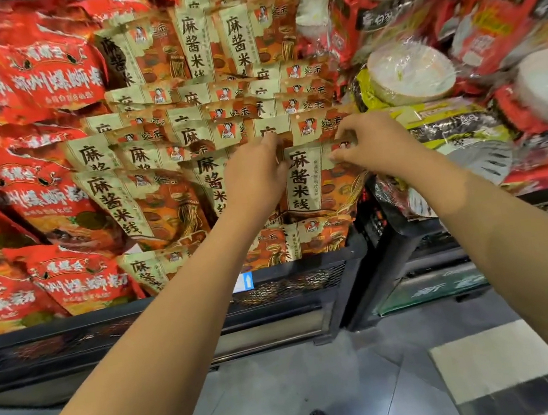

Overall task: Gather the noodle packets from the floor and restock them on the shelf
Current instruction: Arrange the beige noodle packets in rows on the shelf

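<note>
Noodle packet [315, 188], tan and orange, stands upright at the front right of a stack of same-brand packets [147, 195] on the shelf [292, 284]. Left hand [255, 178] pinches its top left corner, and right hand [379, 146] pinches its top right edge. Red packets [50, 79] sit to the left, bowl noodles [411, 69] to the right, with grey tiled floor [288, 388] below.

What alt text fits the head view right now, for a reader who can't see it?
The left hand and right hand pinch the top edge of a beige-and-orange noodle packet, held upright against rows of matching packets on the black mesh-fronted shelf. To the left are red packets, to the right bowl noodles.
</note>
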Motion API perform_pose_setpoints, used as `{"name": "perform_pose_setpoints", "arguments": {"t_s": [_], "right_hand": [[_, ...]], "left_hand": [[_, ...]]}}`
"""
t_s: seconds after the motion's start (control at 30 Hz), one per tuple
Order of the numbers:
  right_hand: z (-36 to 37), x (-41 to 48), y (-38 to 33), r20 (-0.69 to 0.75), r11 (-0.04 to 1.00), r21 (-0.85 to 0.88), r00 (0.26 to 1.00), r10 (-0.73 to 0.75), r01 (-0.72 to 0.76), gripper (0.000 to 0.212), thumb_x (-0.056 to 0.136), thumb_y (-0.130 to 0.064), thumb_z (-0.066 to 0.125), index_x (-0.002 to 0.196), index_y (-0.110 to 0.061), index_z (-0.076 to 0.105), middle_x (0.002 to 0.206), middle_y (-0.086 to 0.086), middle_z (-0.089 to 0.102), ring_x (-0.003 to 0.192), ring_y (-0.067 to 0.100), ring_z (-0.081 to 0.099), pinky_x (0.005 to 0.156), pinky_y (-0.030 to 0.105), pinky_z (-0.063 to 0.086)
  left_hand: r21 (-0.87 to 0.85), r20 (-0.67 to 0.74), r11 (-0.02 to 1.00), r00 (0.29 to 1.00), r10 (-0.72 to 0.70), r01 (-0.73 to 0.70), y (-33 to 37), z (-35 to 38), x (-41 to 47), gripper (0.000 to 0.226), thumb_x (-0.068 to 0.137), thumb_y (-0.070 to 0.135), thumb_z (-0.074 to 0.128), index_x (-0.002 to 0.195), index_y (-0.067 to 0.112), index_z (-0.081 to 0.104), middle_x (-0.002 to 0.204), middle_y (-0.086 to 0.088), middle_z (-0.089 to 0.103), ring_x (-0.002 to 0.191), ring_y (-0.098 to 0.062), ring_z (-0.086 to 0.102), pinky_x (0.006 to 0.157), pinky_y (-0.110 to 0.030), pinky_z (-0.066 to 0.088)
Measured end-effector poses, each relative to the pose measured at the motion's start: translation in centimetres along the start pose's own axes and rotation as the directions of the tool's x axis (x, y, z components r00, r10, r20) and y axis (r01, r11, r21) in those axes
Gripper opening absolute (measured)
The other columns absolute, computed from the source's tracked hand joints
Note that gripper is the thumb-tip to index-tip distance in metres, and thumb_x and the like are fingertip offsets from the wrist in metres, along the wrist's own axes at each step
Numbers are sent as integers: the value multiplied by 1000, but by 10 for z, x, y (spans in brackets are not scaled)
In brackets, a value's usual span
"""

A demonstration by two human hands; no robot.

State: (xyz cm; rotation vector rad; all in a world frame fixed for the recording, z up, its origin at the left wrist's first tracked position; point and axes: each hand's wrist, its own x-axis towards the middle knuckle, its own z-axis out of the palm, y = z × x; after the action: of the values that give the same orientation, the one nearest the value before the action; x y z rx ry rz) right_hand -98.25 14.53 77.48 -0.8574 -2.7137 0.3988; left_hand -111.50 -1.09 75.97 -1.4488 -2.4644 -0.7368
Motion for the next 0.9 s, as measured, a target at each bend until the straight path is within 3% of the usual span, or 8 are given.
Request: {"name": "perform_pose_setpoints", "arguments": {"t_s": [0.17,0.37,0.5,0.63,0.73,0.9], "right_hand": [[-1,-8,-1,12,997,79,1000,-24,23,41,74,-47,80,100,-18,67,96,1,66,94,21,61,82,41,53],[0,-19,-7,50,995,87,998,-46,42,46,72,-48,82,103,-19,66,94,-5,60,97,20,60,86,41,51],[0,-24,-9,52,994,94,997,-57,52,42,72,-45,82,102,-19,67,93,-4,60,98,20,58,86,40,51],[-1,-24,-6,63,986,113,990,-129,121,19,86,-34,73,90,-16,70,84,2,67,85,23,62,76,37,50],[-2,-18,-3,46,989,99,992,-118,113,16,94,-27,63,88,-14,70,84,5,68,84,25,62,75,39,50],[-3,7,-6,-98,988,115,991,-92,103,19,96,-26,59,94,-11,72,89,5,70,86,26,61,77,40,49]], "left_hand": [[-73,0,996,999,51,-51,-10,4,-6,43,91,44,66,122,15,60,111,1,66,96,-17,60,74,-30,48],[-98,26,992,996,87,-84,-16,2,-15,46,89,50,65,120,17,61,109,4,65,91,-12,61,70,-24,43],[-135,12,985,994,106,-104,-15,1,-21,42,90,47,67,117,16,62,105,3,65,87,-12,58,71,-27,47],[-209,-2,972,994,112,-110,-13,0,-23,13,93,27,66,100,16,68,95,2,67,82,-15,61,73,-37,54],[-191,-21,981,1000,14,-17,-7,-2,-18,15,96,26,63,101,14,70,94,2,69,82,-17,61,67,-28,45],[-165,-109,985,992,-67,49,-2,-9,5,17,97,26,59,101,13,71,91,1,70,75,-17,58,60,-28,37]]}}
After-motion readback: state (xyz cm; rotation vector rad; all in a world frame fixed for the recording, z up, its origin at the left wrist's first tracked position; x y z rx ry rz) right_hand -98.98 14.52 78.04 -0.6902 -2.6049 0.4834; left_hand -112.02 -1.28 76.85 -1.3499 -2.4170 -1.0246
